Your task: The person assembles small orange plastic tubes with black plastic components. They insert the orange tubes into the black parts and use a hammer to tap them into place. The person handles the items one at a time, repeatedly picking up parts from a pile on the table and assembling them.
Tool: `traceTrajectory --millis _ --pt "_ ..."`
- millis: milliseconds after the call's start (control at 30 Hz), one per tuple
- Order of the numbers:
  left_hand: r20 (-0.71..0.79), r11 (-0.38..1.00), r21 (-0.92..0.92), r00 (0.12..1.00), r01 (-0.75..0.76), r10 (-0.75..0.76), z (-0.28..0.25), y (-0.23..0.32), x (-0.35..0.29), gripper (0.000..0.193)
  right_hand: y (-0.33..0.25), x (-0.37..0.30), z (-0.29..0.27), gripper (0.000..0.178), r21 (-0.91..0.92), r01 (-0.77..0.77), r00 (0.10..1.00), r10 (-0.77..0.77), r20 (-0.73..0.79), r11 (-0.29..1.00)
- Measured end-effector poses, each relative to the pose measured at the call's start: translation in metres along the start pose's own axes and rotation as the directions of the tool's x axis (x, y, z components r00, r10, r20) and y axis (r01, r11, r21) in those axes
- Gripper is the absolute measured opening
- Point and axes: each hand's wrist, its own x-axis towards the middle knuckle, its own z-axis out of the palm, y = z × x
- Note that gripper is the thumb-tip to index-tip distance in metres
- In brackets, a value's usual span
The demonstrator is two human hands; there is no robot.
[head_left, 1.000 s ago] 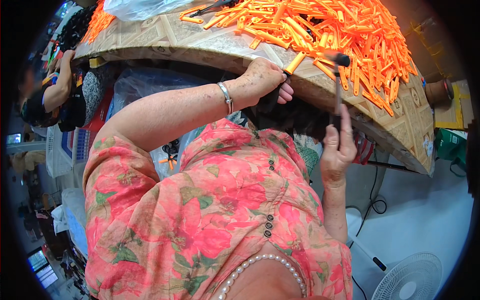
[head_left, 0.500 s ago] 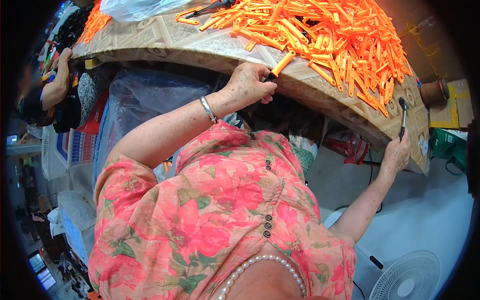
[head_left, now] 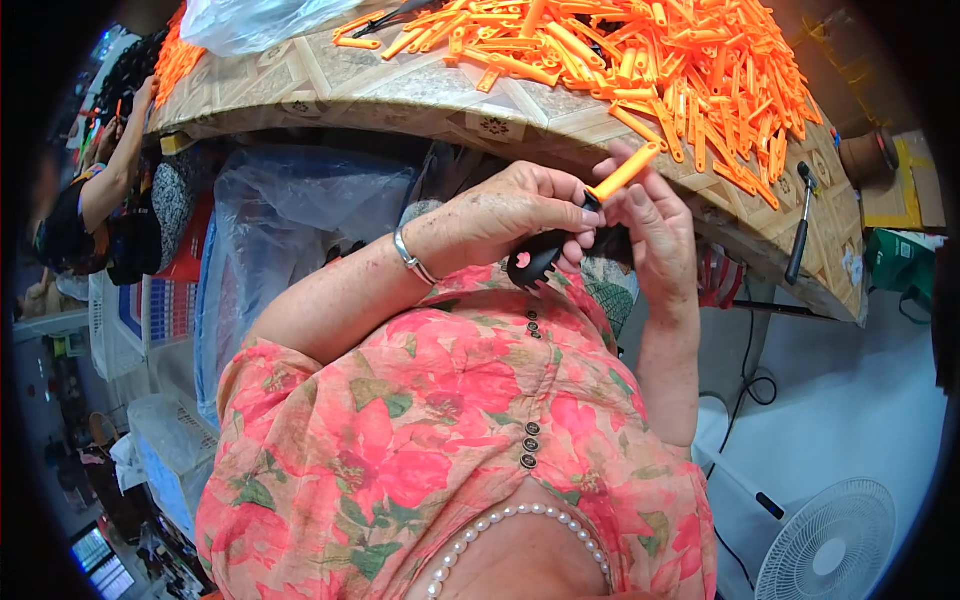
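In the head view, the right hand (head_left: 655,225) has left the hammer (head_left: 798,245), held 0.5 s ago, and come in to the orange handle (head_left: 625,172) near 2 o'clock; the hammer now lies alone on the patterned table (head_left: 420,90), between 2 and 3 o'clock. The left hand (head_left: 515,205), toward 1 o'clock, pinches the black utensil (head_left: 535,262) just below that handle. The utensil's head, hidden before, now shows beneath the hand, pointing toward 7 o'clock, while the handle aims between 1 and 2. The right hand's fingers curve around the handle; whether they press on it, I cannot tell. The heap of orange handles (head_left: 700,60) remains at 1 o'clock.
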Motion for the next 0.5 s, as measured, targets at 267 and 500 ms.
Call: traceTrajectory --millis 267,500 --pt "-0.138 0.978 0.159 0.978 -0.136 0.159 0.003 -0.005 -0.001 0.024 0.006 -0.001 0.009 0.026 -0.034 -0.023 0.997 0.02 -0.077 0.999" --pt "-0.174 0.835 0.418 0.871 -0.358 0.46 0.008 -0.01 0.0 0.024 0.007 0.007 0.011 0.026 -0.155 -0.044 0.996 0.031 -0.083 0.987"
